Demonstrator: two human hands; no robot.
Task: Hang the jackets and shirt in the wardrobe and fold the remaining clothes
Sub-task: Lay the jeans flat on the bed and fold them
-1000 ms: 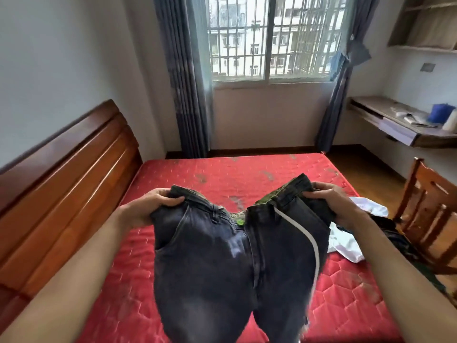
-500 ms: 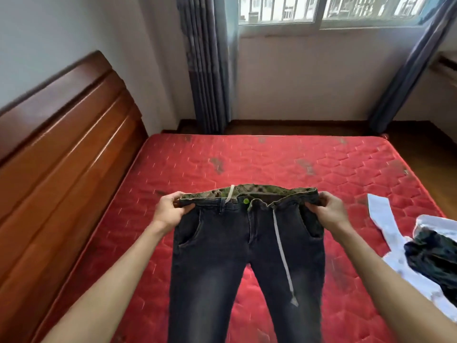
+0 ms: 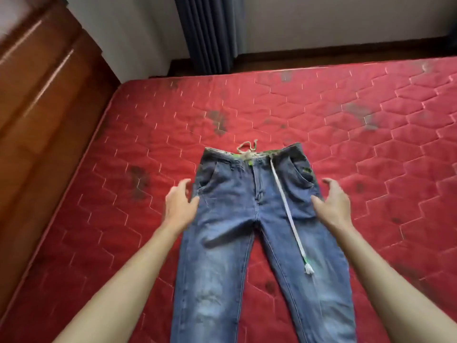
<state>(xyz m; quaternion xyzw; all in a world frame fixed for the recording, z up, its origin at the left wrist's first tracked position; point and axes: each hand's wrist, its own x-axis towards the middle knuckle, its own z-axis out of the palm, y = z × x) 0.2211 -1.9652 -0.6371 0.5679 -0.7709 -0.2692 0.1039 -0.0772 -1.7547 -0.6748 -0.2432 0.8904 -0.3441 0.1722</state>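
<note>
The jeans (image 3: 257,219), held up by the waistband half a second ago, are now laid flat on the bed (image 3: 123,169), waistband toward its far edge and legs toward its near edge. Both grips have been released: the left hand (image 3: 181,206) and right hand (image 3: 333,204) are spread open over the bed at the garment's hips. Folding is judged ready to begin.

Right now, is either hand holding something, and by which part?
Nothing is held: the left hand and right hand are open, either side of the jeans.
</note>
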